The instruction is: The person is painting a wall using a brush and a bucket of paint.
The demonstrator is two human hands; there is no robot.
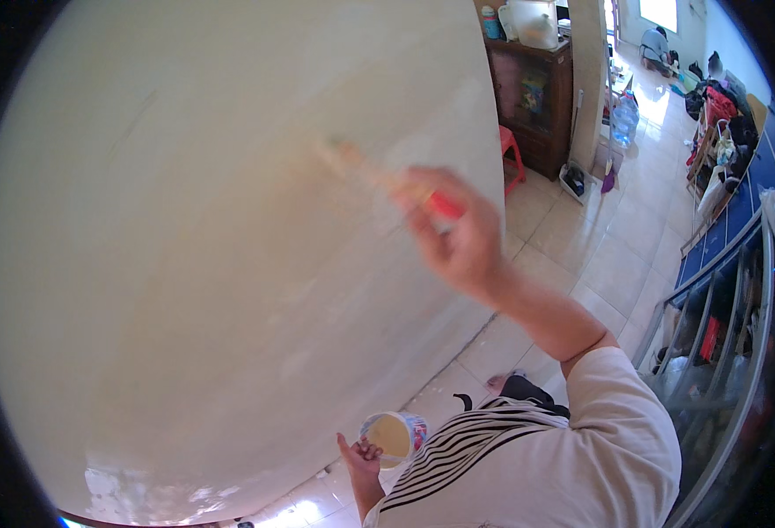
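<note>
In my right hand (463, 231) is a paintbrush (368, 168) with a red handle end, gripped with its bristle end towards the cream-coloured wall (196, 277). Both the hand and the brush are blurred, so I cannot tell whether the bristles touch the wall. Low down near my waist, my left hand (362, 457) grips a small plastic bucket (419, 429) at its rim, fingers curled over the edge and thumb sticking out. Pale yellow paint (391, 435) shows inside the bucket. Printed colours cover its outer side.
Past the wall's edge stand a red plastic stool (511, 155) and a dark wooden cabinet (526, 99). A dustpan (573, 181) and a broom (608, 178) lean nearby. Glass shelving (704, 350) stands on my right, with piled clothes (721, 105) beyond. A person (655, 46) crouches far back on the tiled floor (598, 264).
</note>
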